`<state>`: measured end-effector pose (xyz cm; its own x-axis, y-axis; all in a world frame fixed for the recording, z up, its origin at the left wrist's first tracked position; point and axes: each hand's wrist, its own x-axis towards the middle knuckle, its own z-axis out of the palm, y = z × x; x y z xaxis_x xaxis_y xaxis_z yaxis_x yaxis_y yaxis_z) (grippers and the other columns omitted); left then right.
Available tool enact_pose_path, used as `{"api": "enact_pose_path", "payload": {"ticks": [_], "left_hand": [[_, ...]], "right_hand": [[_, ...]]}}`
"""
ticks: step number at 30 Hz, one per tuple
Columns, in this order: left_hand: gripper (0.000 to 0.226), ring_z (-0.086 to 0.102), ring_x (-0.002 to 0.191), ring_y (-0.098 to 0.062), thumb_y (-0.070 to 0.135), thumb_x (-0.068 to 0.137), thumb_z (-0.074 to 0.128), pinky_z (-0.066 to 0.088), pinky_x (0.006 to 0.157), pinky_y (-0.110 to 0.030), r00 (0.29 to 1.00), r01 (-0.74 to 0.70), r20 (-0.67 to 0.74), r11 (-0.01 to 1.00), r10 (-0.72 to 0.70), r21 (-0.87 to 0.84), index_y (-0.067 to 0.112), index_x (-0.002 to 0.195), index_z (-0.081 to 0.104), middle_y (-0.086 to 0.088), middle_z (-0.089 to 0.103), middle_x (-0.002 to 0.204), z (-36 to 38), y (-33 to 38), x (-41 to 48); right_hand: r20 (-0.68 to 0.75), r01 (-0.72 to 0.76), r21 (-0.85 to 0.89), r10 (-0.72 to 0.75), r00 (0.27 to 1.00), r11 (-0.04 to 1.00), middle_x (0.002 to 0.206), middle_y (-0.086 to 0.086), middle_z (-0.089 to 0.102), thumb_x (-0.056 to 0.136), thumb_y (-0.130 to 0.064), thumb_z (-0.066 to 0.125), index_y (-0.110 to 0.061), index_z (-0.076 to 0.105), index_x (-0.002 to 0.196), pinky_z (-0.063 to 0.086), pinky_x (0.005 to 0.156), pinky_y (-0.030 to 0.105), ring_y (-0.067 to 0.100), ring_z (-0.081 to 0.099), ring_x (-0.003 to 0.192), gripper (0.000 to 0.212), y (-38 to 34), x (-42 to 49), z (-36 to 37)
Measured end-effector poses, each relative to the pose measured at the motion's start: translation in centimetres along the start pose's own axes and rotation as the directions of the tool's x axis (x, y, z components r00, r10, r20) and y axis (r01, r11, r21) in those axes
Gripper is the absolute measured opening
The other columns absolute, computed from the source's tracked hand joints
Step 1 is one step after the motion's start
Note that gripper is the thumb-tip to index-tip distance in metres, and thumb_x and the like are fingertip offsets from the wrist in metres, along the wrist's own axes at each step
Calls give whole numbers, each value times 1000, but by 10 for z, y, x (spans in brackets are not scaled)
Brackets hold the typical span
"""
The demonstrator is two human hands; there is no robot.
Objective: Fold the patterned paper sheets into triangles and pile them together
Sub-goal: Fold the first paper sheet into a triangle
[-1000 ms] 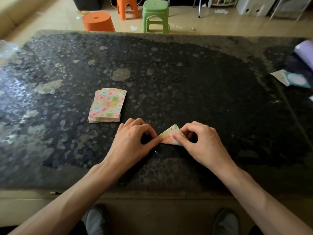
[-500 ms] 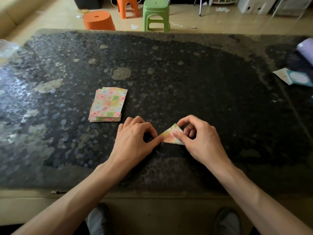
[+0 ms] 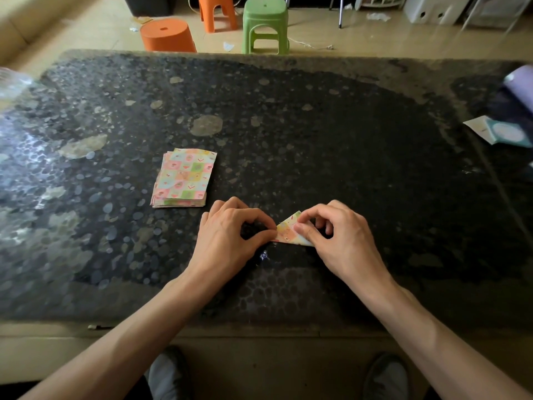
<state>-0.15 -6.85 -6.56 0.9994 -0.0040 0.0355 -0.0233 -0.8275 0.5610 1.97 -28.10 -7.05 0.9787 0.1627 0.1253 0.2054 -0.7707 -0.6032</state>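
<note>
A small folded triangle of patterned paper (image 3: 288,232) lies on the dark speckled table (image 3: 317,140) near its front edge. My left hand (image 3: 230,235) pinches the triangle's left corner with thumb and forefinger. My right hand (image 3: 337,235) presses its right side, thumb on top and fingers curled over the upper edge, hiding part of the paper. A stack of flat patterned sheets (image 3: 184,177) rests on the table to the left, just beyond my left hand.
A teal and white packet (image 3: 501,132) and a lilac roll (image 3: 519,80) lie at the table's right edge. Crumpled clear plastic (image 3: 11,82) sits at the far left. Beyond the table stand orange stools (image 3: 167,34) and a green stool (image 3: 265,23).
My right hand's fingers have shifted on the triangle, lifting and curling over its upper edge. The left hand stays pinched on the left corner. The stack has not moved.
</note>
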Motion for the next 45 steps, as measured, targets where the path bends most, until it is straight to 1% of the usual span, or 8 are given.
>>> {"api": "enact_pose_path", "payload": {"ticks": [2,5,12,24,31,37,40,45], "left_hand": [[7,40,98,-4,57,83,73,27,85,-27,1000,0,2,1000,0,-5,56,88,68,20,51,96,-1,0,0],[7,41,98,-4,56,83,74,26,84,-27,1000,2,-6,1000,-2,-12,57,86,67,19,52,96,-1,1,1],[7,41,99,-4,54,83,75,27,85,-28,1000,8,-19,1000,-8,-15,55,87,70,19,54,94,-1,0,1],[6,42,100,-5,52,83,76,24,85,-26,1000,10,-20,1000,-10,-22,53,88,73,20,55,94,-1,1,2],[15,41,102,-5,46,88,74,25,88,-29,998,-62,8,997,62,-36,60,93,71,18,52,97,2,2,1],[15,38,101,-4,49,88,71,24,87,-28,998,-66,10,998,66,-11,62,97,71,18,49,97,3,1,4],[15,37,103,-6,52,87,72,24,90,-28,998,-59,3,998,59,16,63,97,71,19,48,98,2,1,4],[14,35,107,-7,54,86,73,24,92,-30,999,-50,23,997,49,58,63,97,71,20,46,99,-1,1,4]], "right_hand": [[-2,8,4,-8,1000,1000,87,-12,53,89,-41,77,-33,75,99,43,64,20,5,53,76,12,0,0,-1],[-8,14,15,-14,1000,1000,85,-12,52,89,-41,78,-32,76,100,40,64,20,5,52,74,14,0,1,-1],[2,20,12,-20,1000,1000,85,-13,52,90,-42,76,-36,75,107,41,64,21,5,52,74,18,2,1,-1],[8,18,8,-18,1000,1000,84,-12,51,91,-42,76,-38,74,107,36,63,18,5,52,73,17,3,1,-1],[20,6,-10,-5,1000,1000,85,-13,52,91,-41,76,-38,74,108,37,63,19,5,51,73,17,2,3,-2],[39,-6,2,6,999,1000,86,-13,50,93,-42,73,-41,75,112,37,63,16,4,51,74,19,-1,1,-3],[51,-13,18,12,999,1000,86,-14,48,93,-47,71,-41,75,113,34,63,14,2,50,77,22,-2,0,-5],[57,-24,-4,24,998,1000,85,-13,47,83,-63,70,-42,72,108,33,59,19,4,49,77,33,-8,-1,-5]]}}
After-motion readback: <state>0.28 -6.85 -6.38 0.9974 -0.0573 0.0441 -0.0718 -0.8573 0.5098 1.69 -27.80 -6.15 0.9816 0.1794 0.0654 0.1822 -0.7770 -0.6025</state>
